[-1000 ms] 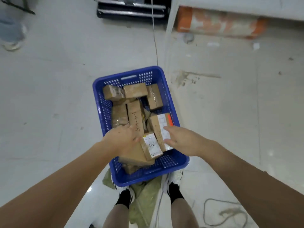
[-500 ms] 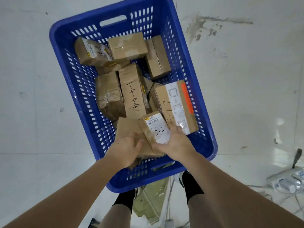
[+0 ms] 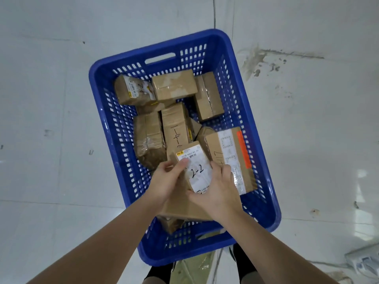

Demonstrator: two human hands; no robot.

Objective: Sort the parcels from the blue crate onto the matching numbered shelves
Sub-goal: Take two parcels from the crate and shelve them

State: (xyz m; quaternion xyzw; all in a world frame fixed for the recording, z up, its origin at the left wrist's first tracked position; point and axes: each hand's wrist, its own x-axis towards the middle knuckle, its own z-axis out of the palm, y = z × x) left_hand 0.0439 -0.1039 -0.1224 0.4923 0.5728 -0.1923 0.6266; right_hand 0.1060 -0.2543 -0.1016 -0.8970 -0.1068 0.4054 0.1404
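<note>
Both hands lift the small parcel marked 2-2 [image 3: 195, 168] above the blue crate [image 3: 106, 111].

Left hand [image 3: 167, 181] curls around the parcel's left edge, thumb on the label's top corner; my right hand [image 3: 217, 187] grips its right side and lower end, so the handwritten number faces me and I can read which shelf it belongs on. It sits tilted over a larger plain box [image 3: 182, 208] at the crate's near end. Just beside it lies a parcel with an orange strip [image 3: 230, 154], and another marked 1-4 [image 3: 176, 130] lies behind, unsorted, I judge.
</note>
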